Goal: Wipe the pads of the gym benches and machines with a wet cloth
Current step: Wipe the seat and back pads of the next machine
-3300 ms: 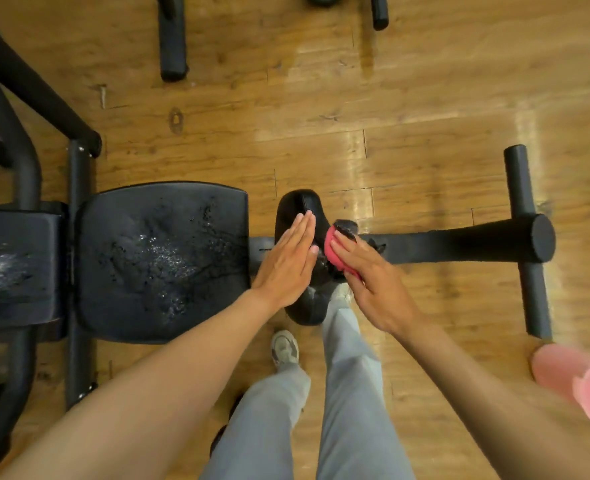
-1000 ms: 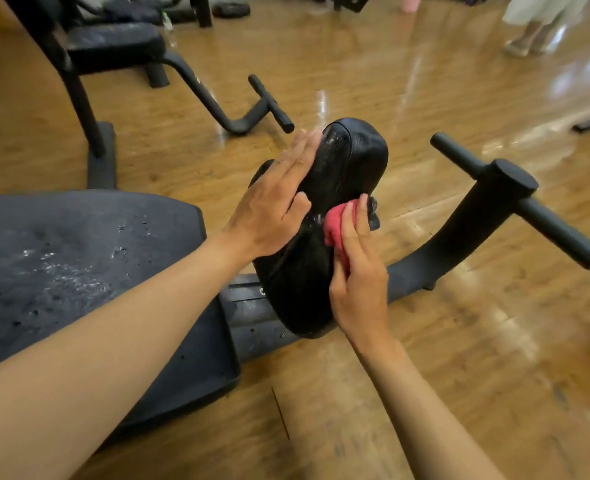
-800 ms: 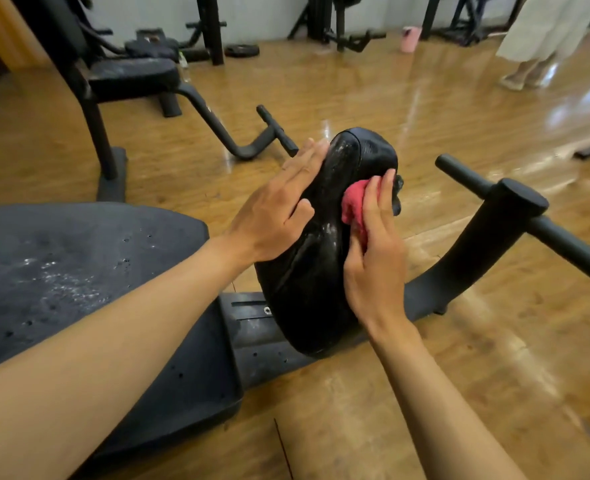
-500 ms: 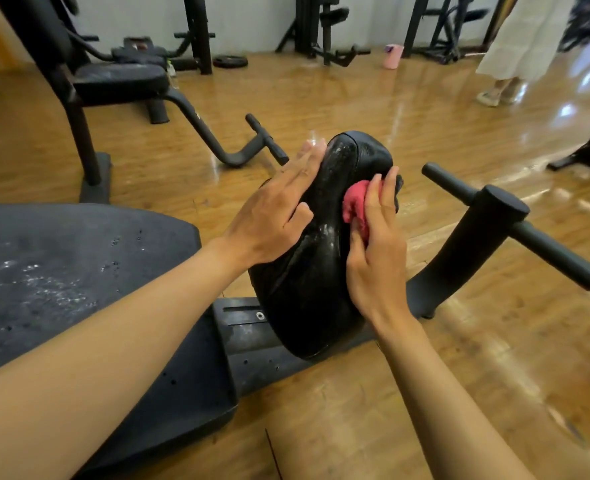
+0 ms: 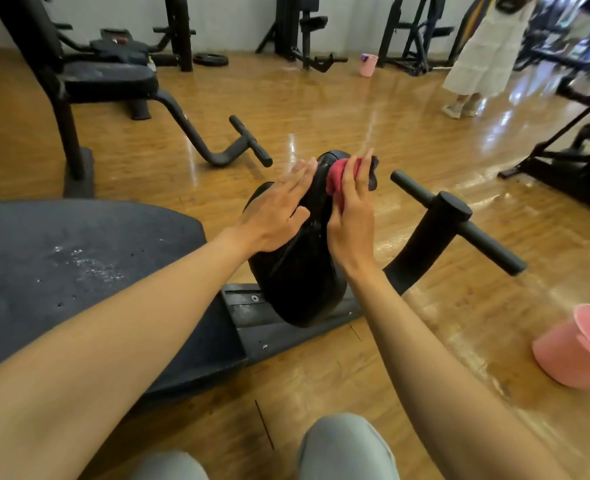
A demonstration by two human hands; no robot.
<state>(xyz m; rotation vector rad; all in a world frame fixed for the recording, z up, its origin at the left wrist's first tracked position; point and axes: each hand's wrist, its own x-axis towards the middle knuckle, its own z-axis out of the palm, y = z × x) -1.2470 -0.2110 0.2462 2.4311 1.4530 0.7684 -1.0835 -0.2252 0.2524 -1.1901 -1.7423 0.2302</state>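
Right hand (image 5: 350, 216): fingers curled over a red cloth (image 5: 338, 174), pinning it against the upper right side of the upright pad; a darker fold of the cloth shows past the fingertips.
Left hand (image 5: 279, 211): flat and released, fingers straight and together, palm laid on the pad's left face; it grasps nothing.
Upright pad (image 5: 300, 271): black, rounded, glossy with wet streaks, standing on edge between the two hands; its lower end meets the bench's black base rail (image 5: 269, 323).
Cloth position: near the top of the pad, on the side facing the T-shaped foot bar.
Seat pad (image 5: 79, 265): broad, dark and worn, left of the upright pad, with pale flecks on its surface.
Foot bar (image 5: 456, 220): black T-shaped post rising from the rail, just right of the pad.
Pink bucket (image 5: 577, 351): on the wooden floor (image 5: 321, 109) at right, well apart from the bench.
Knees: grey trousers at the lower edge.
Background: a second bench (image 5: 110, 79) at upper left; a small pink bucket (image 5: 369, 65) near the far wall; a person in a white skirt (image 5: 484, 60) at upper right.
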